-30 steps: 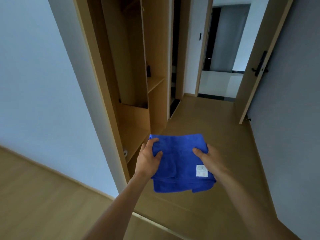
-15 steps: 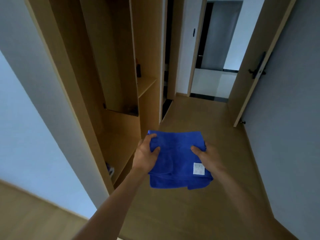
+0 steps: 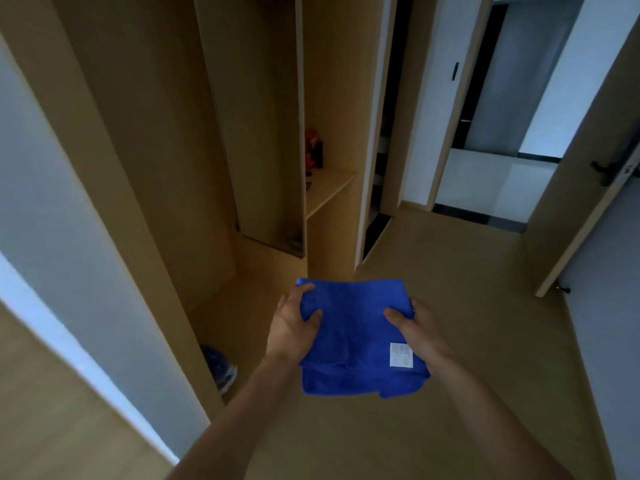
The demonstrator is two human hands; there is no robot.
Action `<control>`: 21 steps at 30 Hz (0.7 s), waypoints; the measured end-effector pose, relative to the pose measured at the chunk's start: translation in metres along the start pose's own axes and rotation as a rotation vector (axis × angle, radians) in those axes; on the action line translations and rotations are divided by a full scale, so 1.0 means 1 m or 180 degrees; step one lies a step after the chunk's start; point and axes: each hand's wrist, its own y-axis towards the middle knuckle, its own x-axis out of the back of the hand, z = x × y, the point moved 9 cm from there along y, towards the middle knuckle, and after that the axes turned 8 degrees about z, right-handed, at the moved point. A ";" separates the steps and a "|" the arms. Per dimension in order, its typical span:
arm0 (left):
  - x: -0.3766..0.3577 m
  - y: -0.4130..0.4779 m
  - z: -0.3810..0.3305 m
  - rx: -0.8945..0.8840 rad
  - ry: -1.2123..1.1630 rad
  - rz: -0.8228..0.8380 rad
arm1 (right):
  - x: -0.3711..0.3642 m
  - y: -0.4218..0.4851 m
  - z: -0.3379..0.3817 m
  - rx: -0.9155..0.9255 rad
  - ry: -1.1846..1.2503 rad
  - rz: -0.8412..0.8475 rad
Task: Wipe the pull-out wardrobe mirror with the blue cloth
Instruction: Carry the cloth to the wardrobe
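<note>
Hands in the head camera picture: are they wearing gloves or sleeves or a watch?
No. The left hand and right hand are bare, with no gloves and no rings showing. The left forearm and right forearm are bare too: no sleeve is in view, and neither wrist has a watch or bracelet.

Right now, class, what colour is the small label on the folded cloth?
White, with faint print too blurred to read; the label on the blue cloth shows in the head view.
</note>
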 end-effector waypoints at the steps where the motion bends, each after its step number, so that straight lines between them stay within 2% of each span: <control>1: -0.005 0.013 -0.004 0.0019 -0.0026 -0.0050 | 0.008 0.017 0.002 -0.0003 -0.0012 0.0059; 10: -0.036 0.101 -0.042 0.0149 -0.0088 -0.0476 | 0.062 0.131 0.029 0.0132 -0.0149 0.0410; 21: -0.050 0.211 -0.030 0.0313 -0.0261 -0.0415 | 0.068 0.245 0.041 0.0237 -0.0335 0.0488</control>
